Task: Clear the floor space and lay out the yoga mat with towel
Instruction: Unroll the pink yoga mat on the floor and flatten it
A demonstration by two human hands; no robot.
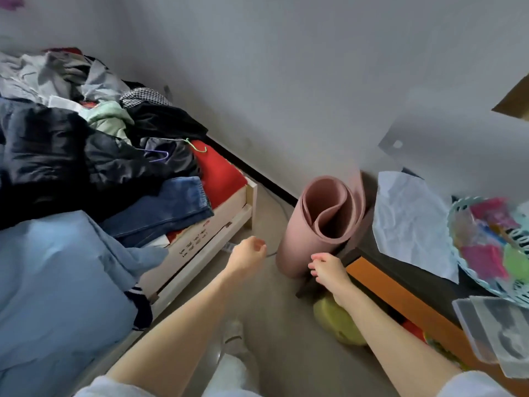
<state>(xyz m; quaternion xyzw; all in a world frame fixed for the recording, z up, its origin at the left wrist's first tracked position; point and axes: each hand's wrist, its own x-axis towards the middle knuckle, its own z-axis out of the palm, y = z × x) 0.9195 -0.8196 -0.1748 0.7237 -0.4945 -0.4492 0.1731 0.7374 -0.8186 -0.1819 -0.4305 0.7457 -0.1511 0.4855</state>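
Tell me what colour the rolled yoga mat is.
Dusty pink, inside and out; the yoga mat shows clearly in the head view.

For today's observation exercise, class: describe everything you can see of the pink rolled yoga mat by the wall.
The yoga mat is dusty pink, looks like smooth matte foam, and stands upright on the floor as a loose roll, its open top showing an S-shaped curl of layers. It sits near the wall corner, between the bed frame and a dark desk. The right hand is at its lower side, fingertips seemingly touching; the left hand is near but apart.
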